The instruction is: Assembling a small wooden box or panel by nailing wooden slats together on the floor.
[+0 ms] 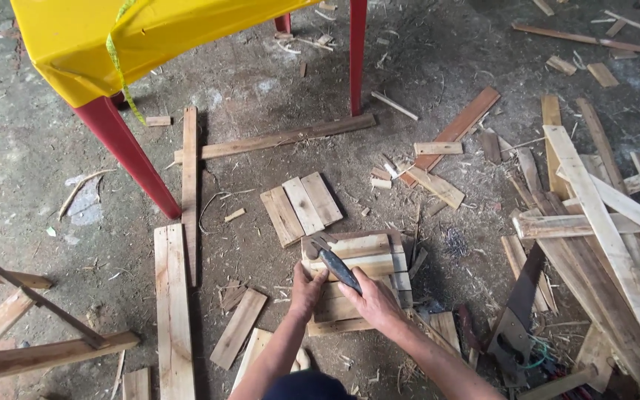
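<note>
the right hand is closed in a full grip around the dark handle of a hammer. the left hand rests on the near left part of a small slatted wooden frame; its fingers are curled against the wood, and whether they pinch a nail is too small to tell.

location: the frame lies flat on the concrete floor, directly in front of the person, just below a group of three short boards and left of a pile of long planks. a handsaw lies between the frame and the pile.

orientation: the hammer's long axis runs diagonally, from the right hand at lower right up to the head at upper left. the head sits over the frame's upper left corner. the frame's top slats run left to right with a slight tilt.

hazards, as judged from this position:
- the left hand is close to the hammer head; a blow that lands off line could strike the fingers
- the frame rests loose on an uneven, littered floor; it could shift or bounce under a blow
- thin slats could split if struck near an end
- the saw blade lies near the right forearm; a wide backswing could meet it
</note>
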